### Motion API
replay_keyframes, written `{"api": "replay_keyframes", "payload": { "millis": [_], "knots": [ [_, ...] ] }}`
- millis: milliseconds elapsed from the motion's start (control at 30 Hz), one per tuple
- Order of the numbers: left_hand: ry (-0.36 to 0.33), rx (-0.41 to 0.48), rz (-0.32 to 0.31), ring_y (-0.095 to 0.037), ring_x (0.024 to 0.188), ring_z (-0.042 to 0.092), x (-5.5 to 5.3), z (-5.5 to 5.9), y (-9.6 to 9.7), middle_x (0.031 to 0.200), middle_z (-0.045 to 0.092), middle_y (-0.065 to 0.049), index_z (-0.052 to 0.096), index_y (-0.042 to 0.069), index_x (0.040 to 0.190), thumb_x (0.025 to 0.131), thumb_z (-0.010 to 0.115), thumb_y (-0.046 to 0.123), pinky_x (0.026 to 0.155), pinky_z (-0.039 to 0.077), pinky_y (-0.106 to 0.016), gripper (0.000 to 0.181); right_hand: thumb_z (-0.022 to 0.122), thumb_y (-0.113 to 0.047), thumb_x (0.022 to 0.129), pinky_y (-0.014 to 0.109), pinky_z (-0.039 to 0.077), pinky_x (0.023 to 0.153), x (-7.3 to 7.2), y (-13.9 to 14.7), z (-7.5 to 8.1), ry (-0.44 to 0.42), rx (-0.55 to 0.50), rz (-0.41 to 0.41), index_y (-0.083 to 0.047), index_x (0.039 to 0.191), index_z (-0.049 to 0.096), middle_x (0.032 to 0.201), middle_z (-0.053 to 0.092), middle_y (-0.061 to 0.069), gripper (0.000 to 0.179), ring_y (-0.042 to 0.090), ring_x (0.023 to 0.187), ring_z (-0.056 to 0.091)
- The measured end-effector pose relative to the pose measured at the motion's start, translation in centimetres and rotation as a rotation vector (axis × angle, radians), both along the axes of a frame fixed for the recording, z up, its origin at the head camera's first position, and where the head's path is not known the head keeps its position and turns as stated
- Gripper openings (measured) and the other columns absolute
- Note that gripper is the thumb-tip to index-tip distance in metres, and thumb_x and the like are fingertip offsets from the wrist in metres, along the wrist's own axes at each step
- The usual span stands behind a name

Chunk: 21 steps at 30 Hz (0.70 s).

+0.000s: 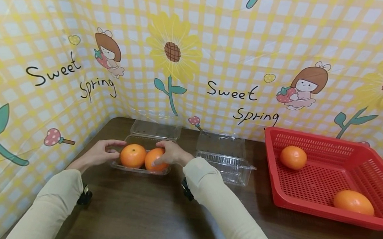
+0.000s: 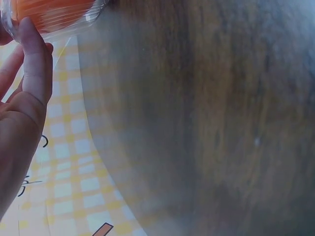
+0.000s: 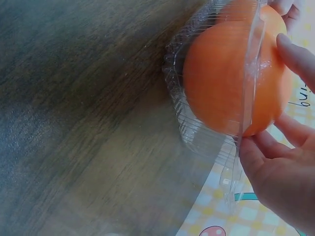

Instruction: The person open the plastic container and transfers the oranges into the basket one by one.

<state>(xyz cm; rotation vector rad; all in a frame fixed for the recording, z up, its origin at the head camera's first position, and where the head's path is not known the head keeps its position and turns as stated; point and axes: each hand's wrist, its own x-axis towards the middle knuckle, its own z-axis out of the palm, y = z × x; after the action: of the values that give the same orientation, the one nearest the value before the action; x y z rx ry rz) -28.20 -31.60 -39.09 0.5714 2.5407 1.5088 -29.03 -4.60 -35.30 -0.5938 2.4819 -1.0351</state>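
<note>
Two oranges sit side by side in an open clear plastic clamshell container (image 1: 141, 170), its lid (image 1: 156, 129) raised toward the cloth. My right hand (image 1: 173, 153) holds the right orange (image 1: 153, 158); in the right wrist view its thumb and fingers (image 3: 295, 54) lie round the fruit above the rim. At the container's left end is my left hand (image 1: 100, 154), beside the left orange (image 1: 133, 155). Its thumb and fingers are bent about that end, and in the left wrist view a fingertip (image 2: 29, 29) overlaps the clear wall.
A second clear clamshell container (image 1: 229, 170) stands open to the right. Further right, a red plastic basket (image 1: 274, 192) holds two more oranges, one near its left wall (image 1: 293, 157) and one by the front (image 1: 354, 202). A checked cloth (image 1: 195, 60) hangs behind the brown table (image 1: 138, 208).
</note>
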Motion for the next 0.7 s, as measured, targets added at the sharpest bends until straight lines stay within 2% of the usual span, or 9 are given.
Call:
{"api": "replay_keyframes", "payload": {
  "millis": [700],
  "knots": [
    [-0.022, -0.036, 0.004, -0.006, 0.077, 0.059, 0.04, 0.09, 0.08, 0.122, 0.039, -0.035, 0.039, -0.017, 0.122, 0.080, 0.055, -0.005, 0.059, 0.049, -0.025, 0.047, 0.078, -0.014, 0.065, 0.023, 0.040, 0.085, 0.02, -0.11, -0.48, 0.046, 0.019, 0.018, -0.007, 0.123, 0.049, 0.116, 0.052, 0.006, 0.064, 0.016, 0.099, 0.050]
  ]
}}
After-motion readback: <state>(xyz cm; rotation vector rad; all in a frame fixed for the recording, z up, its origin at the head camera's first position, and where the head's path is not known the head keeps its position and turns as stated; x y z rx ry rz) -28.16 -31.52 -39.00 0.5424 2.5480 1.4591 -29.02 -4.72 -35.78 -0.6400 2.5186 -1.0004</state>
